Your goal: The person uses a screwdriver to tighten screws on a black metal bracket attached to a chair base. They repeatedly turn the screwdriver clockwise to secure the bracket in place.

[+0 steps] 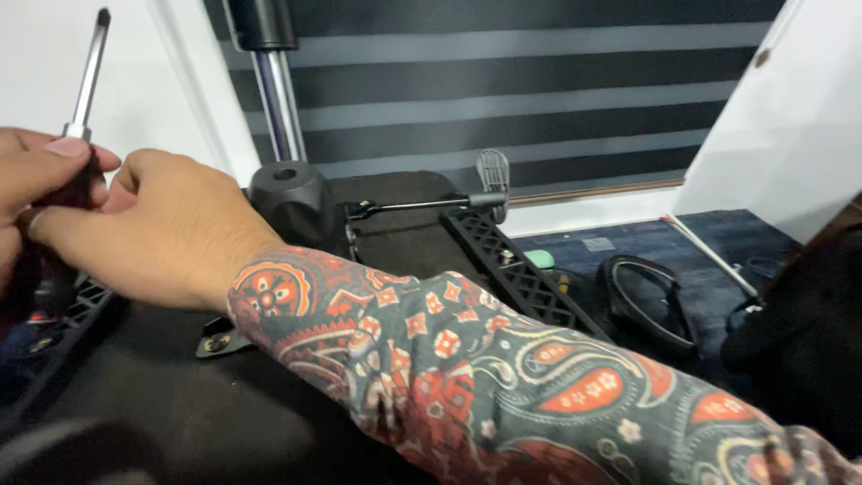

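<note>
Screwdriver with a dark handle and bright steel shaft (83, 99) stands tip-up at the far left, its handle pinched between the left hand (22, 184) and the fingers of the right hand (157, 229). Below lies a black upturned chair base (296, 202) with a chrome column (274, 99); behind, grey striped blinds (539, 81), blue carpet (628, 242).

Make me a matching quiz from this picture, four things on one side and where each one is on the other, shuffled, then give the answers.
1. screwdriver
2. patterned sleeve
3. metal column
4. black ring

A. rising from the black hub at top centre
B. lying on the blue floor at right
C. gripped at far left, tip up
D. crossing the lower middle

Pairs: 1-C, 2-D, 3-A, 4-B
</note>
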